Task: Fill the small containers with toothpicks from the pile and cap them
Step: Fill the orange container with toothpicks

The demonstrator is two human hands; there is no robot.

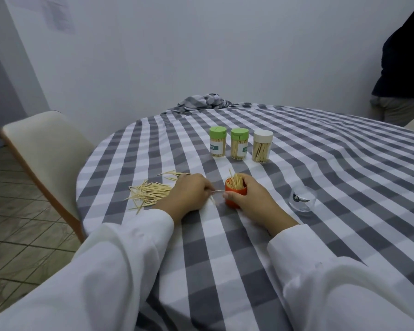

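Checked tablecloth (225, 247): orange container (233, 199) in right grip (251, 199).

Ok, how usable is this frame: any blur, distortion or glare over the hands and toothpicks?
Head view: wide-angle bending curves the checked tablecloth stripes and the wall edge; light is soft and even with faint shadows; no glare. The left hand, the right hand around the orange container and the toothpick pile are fairly sharp; the clear cap is hard to read, and the chair is slightly soft.

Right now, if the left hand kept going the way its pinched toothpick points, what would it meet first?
Probably the right hand's thumb on the orange container; the toothpick held by the left hand points right at it, nearly touching, though depth is unclear.
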